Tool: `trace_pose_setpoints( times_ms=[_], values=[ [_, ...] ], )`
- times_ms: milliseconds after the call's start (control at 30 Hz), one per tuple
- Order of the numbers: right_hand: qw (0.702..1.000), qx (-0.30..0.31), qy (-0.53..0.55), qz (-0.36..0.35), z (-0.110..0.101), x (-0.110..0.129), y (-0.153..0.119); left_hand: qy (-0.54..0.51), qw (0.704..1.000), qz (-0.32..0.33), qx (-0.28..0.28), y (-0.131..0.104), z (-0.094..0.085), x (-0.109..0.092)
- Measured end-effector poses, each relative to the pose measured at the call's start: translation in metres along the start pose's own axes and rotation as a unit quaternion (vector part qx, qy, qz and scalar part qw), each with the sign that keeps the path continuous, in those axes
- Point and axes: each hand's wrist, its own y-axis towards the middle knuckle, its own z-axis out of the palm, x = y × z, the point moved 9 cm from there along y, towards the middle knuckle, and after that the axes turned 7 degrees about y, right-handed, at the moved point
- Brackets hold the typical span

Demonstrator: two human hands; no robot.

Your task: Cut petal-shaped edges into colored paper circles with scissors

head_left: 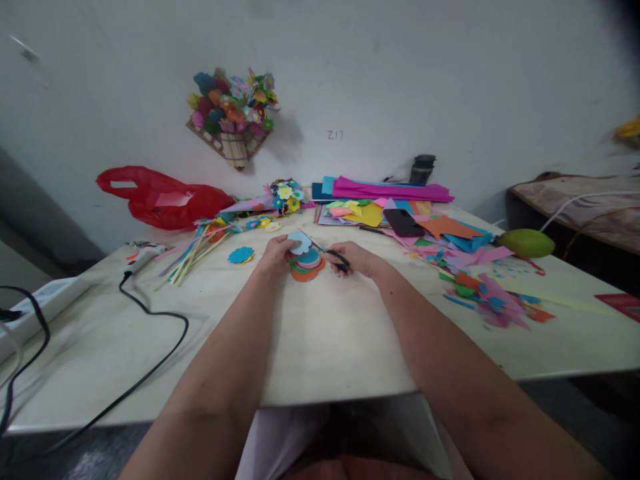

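Near the middle of the table my left hand [278, 255] pinches a light blue paper piece [299, 243] with a rounded edge. My right hand [350, 257] is wrapped round the black handles of a pair of scissors [339, 260], whose blades point up and left at the right edge of that piece. Just below, several coloured paper rounds [306, 272] lie overlapped on the table, orange at the bottom. To the left of my left hand lies a blue scalloped paper shape [241, 255] with yellow under it.
Paper scraps [500, 300], a phone [403, 223] and a green fruit [527, 243] lie on the right. Paper strips [193, 260], a red bag [165, 200], a glue gun [143, 257] with a black cord and a power strip [43, 310] are on the left.
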Motion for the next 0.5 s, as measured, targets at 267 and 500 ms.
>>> trace_pose_setpoints(
  times_ms=[267,500],
  values=[
    [1.0,0.002,0.0,0.006,0.0002,-0.0018,0.0016,-0.003,1.0,-0.002,-0.001,0.0009,-0.0005,0.0011],
    [1.0,-0.001,-0.001,0.006,-0.0001,-0.0017,0.0011,0.004,1.0,-0.004,-0.003,-0.0001,-0.0008,0.0004]
  ],
)
